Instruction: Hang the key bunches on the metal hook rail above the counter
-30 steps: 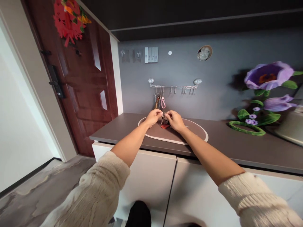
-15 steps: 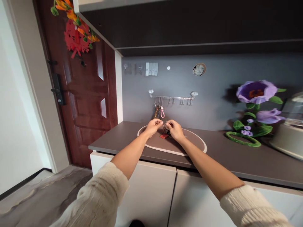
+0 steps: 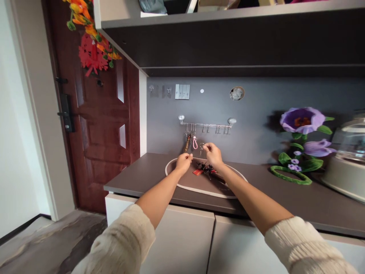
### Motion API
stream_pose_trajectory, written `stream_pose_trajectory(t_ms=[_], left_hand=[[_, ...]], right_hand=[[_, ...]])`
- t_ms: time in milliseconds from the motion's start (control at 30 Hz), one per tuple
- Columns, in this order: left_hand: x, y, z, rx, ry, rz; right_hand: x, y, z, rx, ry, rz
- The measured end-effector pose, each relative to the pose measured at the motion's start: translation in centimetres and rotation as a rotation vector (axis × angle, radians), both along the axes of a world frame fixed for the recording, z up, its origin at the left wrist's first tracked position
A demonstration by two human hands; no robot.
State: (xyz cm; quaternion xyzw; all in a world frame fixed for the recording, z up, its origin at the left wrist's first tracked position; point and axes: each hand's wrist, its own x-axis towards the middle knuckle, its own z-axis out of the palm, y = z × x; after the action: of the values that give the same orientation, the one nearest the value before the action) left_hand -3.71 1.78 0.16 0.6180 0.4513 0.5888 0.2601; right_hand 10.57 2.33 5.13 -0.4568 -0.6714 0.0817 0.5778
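Observation:
My right hand [image 3: 213, 156] pinches a key ring [image 3: 201, 145] with a small key hanging from it, just in front of the wall. To its left, my left hand [image 3: 184, 163] is closed over the mat, and nothing shows between its fingers. A bunch of dark keys [image 3: 205, 167] with a red tag [image 3: 197, 172] lies on the oval brown mat [image 3: 199, 185], partly hidden behind my right hand. On the clear hook rail [image 3: 207, 125] hang a brown key strap [image 3: 187, 143] and a pink loop keychain [image 3: 195, 143], both at the left end.
Purple plush flowers [image 3: 302, 121] and a pale appliance with a clear top [image 3: 345, 167] stand on the right of the dark counter [image 3: 265, 190]. A shelf [image 3: 228, 42] overhangs it. White cabinet doors [image 3: 182, 232] are below, and a dark red door [image 3: 99, 152] stands left.
My hands have moved apart: the left has dropped down and let go of the key ring, while the right still holds it. The keys on the mat are now more exposed. The view has tilted up.

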Motion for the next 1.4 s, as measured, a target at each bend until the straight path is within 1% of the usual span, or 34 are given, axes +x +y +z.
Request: stream_pose_trajectory(t_ms=[100, 300, 467, 600, 867, 1033, 1167, 1333, 1400], left_hand=[[-0.1, 0.4, -0.2, -0.025, 0.021, 0.065], [-0.3, 1.1, -0.5, -0.017, 0.07, 0.193], [-0.1, 1.2, -0.6, -0.04, 0.079, 0.211], [0.0, 1.2, -0.7, -0.05, 0.074, 0.208], [0.2, 0.9, -0.5, -0.061, 0.072, 0.191], [0.3, 1.0, -0.6, -0.067, 0.081, 0.195], [0.3, 1.2, -0.7, -0.074, 0.086, 0.189], [0.3, 1.3, -0.7, -0.067, 0.076, 0.18], [0.3, 1.3, -0.7, -0.066, 0.073, 0.175]], right_hand=[[-0.2, 1.0, 1.1, -0.022, 0.042, -0.01], [-0.8, 3.8, 3.1, -0.055, 0.085, -0.014], [-1.4, 5.8, 4.7, -0.078, 0.069, -0.043], [-2.1, 7.0, 5.5, -0.082, 0.047, -0.063], [-3.6, 8.4, 6.5, -0.125, 0.035, -0.113], [-4.4, 8.6, 7.1, -0.16, 0.015, -0.208], [-4.7, 8.7, 7.2, -0.181, -0.009, -0.262], [-4.4, 9.5, 6.9, -0.198, 0.027, -0.259], [-4.1, 10.1, 6.7, -0.18, 0.078, -0.217]])
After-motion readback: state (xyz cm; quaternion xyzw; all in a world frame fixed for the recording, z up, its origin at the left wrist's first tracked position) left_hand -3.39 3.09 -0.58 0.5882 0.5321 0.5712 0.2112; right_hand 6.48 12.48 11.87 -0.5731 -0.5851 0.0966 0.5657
